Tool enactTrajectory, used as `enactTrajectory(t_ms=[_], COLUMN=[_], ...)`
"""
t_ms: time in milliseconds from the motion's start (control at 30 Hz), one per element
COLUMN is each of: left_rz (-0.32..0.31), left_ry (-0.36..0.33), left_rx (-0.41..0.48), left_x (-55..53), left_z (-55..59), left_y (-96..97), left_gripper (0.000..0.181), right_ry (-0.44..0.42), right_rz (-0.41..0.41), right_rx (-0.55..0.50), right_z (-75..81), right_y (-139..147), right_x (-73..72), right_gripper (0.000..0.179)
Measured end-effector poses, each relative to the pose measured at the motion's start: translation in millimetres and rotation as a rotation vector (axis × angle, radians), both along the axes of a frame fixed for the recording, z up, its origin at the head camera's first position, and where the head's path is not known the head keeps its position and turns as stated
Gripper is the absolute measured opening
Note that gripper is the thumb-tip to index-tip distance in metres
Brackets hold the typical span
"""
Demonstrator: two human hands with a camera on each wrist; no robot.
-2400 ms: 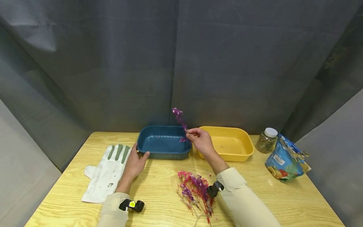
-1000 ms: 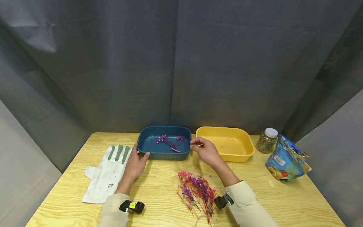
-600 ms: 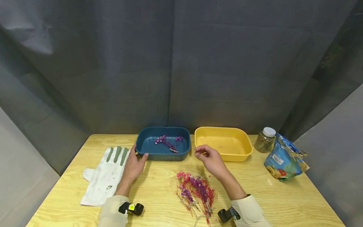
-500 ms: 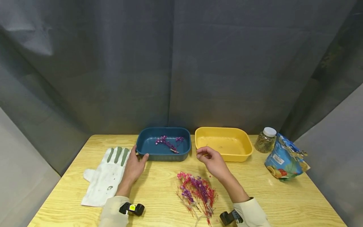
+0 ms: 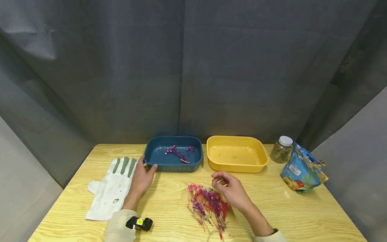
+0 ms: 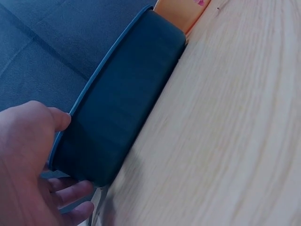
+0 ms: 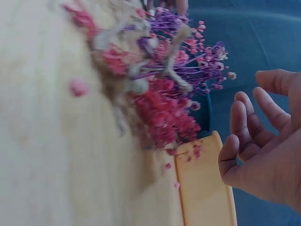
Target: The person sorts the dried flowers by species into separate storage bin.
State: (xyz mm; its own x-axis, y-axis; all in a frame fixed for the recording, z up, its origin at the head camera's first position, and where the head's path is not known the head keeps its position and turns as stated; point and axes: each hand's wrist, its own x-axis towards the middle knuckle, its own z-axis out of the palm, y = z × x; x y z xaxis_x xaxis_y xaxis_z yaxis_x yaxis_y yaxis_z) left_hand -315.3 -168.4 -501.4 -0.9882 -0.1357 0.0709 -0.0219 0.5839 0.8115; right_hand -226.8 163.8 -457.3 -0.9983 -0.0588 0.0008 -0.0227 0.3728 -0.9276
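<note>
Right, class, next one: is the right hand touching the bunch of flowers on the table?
Apart. The right wrist view shows it: a strip of background is visible between the right hand and the bunch of flowers.

Beige sleeves (image 5: 120,227), black wrist camera (image 5: 147,224)

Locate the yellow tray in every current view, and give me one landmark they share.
Head: yellow tray right of centre, beside the blue tray.
Left wrist: yellow tray at the top edge, past the blue tray's upper end; only part shows, looking orange.
Right wrist: yellow tray at the bottom edge, right of centre, partly in view, also orange-looking.
Shared landmark: the wooden table, visible in all three.
</note>
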Motion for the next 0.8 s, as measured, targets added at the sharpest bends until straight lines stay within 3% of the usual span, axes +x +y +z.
enactTrajectory(t_ms=[433, 800], left_rz=[0.006, 0.000], left_ry=[0.010, 0.023], left_rx=[-0.016, -0.003], left_x=[0.3, -0.6], left_z=[-1.4, -0.9], left_y=[-2.0, 0.6], left_gripper=[0.077, 0.077], right_ry=[-0.061, -0.054], right_rz=[0.063, 0.071], right_rx=[0.021, 0.165], right_z=[-10.6, -18.8], right_y=[6.6, 14.4], right_x=[18.3, 32.1], right_gripper=[0.023, 0.023])
